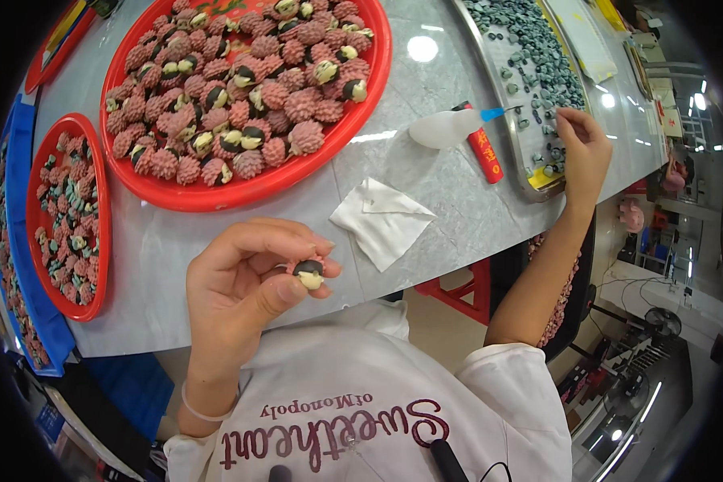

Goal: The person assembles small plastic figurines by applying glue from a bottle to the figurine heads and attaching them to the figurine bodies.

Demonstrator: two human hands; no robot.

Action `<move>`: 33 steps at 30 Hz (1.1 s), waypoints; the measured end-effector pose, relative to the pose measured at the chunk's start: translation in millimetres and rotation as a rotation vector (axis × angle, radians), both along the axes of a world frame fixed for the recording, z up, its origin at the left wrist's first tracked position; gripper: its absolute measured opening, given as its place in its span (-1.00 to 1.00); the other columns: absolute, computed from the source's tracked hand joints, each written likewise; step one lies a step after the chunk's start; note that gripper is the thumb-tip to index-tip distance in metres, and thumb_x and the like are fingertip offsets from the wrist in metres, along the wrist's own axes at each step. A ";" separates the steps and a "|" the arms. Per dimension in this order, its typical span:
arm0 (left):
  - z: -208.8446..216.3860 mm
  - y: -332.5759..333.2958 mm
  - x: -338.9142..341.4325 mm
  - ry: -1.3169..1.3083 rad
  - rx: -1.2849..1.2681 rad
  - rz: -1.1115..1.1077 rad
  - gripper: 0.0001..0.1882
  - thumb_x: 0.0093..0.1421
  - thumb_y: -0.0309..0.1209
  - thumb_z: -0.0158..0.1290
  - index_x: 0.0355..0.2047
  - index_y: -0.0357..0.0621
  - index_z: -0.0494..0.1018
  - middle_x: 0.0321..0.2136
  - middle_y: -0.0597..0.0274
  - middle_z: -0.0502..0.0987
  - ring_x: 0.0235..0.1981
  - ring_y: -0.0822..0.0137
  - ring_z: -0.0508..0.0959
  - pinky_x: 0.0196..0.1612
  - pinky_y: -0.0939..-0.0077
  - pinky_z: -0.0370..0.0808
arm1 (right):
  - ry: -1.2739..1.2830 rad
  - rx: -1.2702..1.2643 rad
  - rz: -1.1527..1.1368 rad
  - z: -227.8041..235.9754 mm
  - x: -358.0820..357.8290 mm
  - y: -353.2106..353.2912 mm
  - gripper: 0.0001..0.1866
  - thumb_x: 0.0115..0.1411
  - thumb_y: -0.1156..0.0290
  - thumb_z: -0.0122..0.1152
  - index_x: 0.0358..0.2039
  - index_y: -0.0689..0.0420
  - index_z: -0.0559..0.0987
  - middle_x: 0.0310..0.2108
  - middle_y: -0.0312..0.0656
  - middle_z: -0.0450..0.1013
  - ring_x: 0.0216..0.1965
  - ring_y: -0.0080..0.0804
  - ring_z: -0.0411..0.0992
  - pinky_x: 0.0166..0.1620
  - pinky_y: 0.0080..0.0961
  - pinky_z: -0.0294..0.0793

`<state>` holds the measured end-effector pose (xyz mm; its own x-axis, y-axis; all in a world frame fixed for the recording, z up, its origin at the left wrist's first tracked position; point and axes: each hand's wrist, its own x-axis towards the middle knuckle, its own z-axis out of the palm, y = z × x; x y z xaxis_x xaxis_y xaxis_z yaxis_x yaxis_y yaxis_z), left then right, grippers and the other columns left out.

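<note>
My left hand [245, 281] pinches a small figurine [308, 274] between thumb and fingertips, above the table's near edge. The figurine has a pink knobbly body, a dark band and a cream-coloured front. My right hand [584, 153] reaches over the right edge of a metal tray [490, 88] strewn with small dark green pieces [538, 60]. Its thumb and forefinger are pressed together; whatever may be between them is too small to tell. Left of that hand lies a white squeeze bottle [443, 128] with a blue nozzle, its thin tip touching or overlapping the tray's rim.
A large round red tray [241, 197] heaped with similar pink figurines fills the far left. Beside it are a smaller red tray [103, 265] and a blue crate [52, 341]. A white cloth [381, 229] and a red printed stick [484, 154] lie mid-table. A red stool [466, 293] stands below.
</note>
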<state>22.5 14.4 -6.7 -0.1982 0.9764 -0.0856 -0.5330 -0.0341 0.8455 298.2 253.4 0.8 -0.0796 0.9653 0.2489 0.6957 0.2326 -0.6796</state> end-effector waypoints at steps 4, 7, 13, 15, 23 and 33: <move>-0.3 0.5 -0.4 -0.009 -0.001 -0.034 -0.76 0.01 -0.49 0.04 -0.33 -0.39 0.32 -0.34 -0.04 0.38 -0.34 0.25 0.48 -0.34 0.53 0.49 | -0.118 0.014 0.050 1.9 2.2 1.4 -0.84 -0.05 0.56 0.08 -0.39 0.29 0.49 -0.47 -0.26 0.43 -0.41 -0.62 0.36 -0.32 -0.74 0.31; -0.3 0.1 -0.9 -0.016 0.002 -0.041 -0.76 0.01 -0.50 0.03 -0.33 -0.40 0.32 -0.33 -0.03 0.38 -0.33 0.25 0.48 -0.32 0.52 0.50 | -0.161 0.008 0.078 1.1 0.6 5.6 -0.83 -0.05 0.56 0.10 -0.38 0.29 0.48 -0.45 -0.26 0.43 -0.40 -0.61 0.37 -0.31 -0.74 0.32; 0.5 -0.9 -2.1 -0.045 0.009 -0.057 -0.77 0.01 -0.51 0.03 -0.32 -0.40 0.32 -0.32 -0.01 0.38 -0.32 0.27 0.47 -0.30 0.52 0.50 | -0.108 0.082 0.061 1.0 -1.1 0.5 -0.83 -0.05 0.57 0.11 -0.37 0.29 0.48 -0.45 -0.25 0.43 -0.40 -0.60 0.37 -0.29 -0.71 0.33; 0.8 -2.0 -2.5 -0.050 0.014 -0.061 -0.77 0.01 -0.51 0.03 -0.32 -0.40 0.32 -0.32 -0.01 0.38 -0.31 0.28 0.47 -0.30 0.53 0.50 | -0.066 0.126 0.053 2.2 -2.5 -4.2 -0.83 -0.05 0.57 0.11 -0.37 0.29 0.48 -0.45 -0.24 0.43 -0.39 -0.59 0.37 -0.28 -0.70 0.33; 0.2 -3.7 -4.3 -0.081 0.013 -0.071 -0.77 0.01 -0.55 0.02 -0.31 -0.40 0.32 -0.32 0.01 0.39 -0.30 0.28 0.47 -0.27 0.53 0.48 | 0.888 -0.296 0.407 20.2 -28.7 -77.9 -0.77 -0.01 0.60 -0.02 -0.28 0.37 0.40 -0.26 -0.03 0.34 -0.41 -0.46 0.36 -0.35 -0.64 0.33; -1.4 -4.8 2.2 -0.005 0.014 -0.021 -0.64 -0.05 -0.28 0.13 -0.38 -0.28 0.29 -0.36 0.07 0.33 -0.45 0.35 0.49 -0.46 0.69 0.49 | 1.196 -0.746 0.665 0.9 -92.6 -130.2 -0.79 -0.08 0.61 0.10 -0.36 0.33 0.38 -0.37 0.02 0.32 -0.50 -0.45 0.38 -0.54 -0.71 0.39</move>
<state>24.6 9.6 -8.0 -0.1773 0.9815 -0.0729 -0.5375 -0.0345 0.8425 205.7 123.2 1.7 -0.6399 0.7680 -0.0250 -0.4021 -0.3624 -0.8408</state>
